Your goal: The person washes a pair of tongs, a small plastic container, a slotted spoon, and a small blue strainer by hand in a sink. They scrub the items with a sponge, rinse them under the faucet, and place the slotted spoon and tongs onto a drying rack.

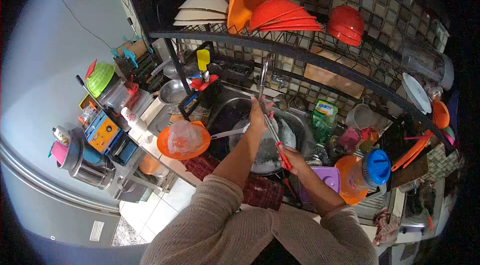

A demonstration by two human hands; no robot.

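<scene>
I stand at a metal sink (pixel 300 120) under a tap (pixel 263 72). My right hand (pixel 294 159) grips the red handle of metal tongs (pixel 276 140) that reach up and left over the basin. At the upper end of the tongs, just below the tap, my left hand (pixel 259 117) is closed around them. Below both hands a dark pan with soapy water (pixel 270 157) sits in the sink. A metal ladle or spoon (pixel 227 133) lies across the basin's left side.
An orange plate with a clear bag (pixel 183 139) rests left of the sink. A blue-lidded orange jug (pixel 367 172) and a purple lid (pixel 327 177) stand at the right. Orange and white bowls (pixel 280 12) fill the rack overhead. A green soap packet (pixel 324 115) sits behind the sink.
</scene>
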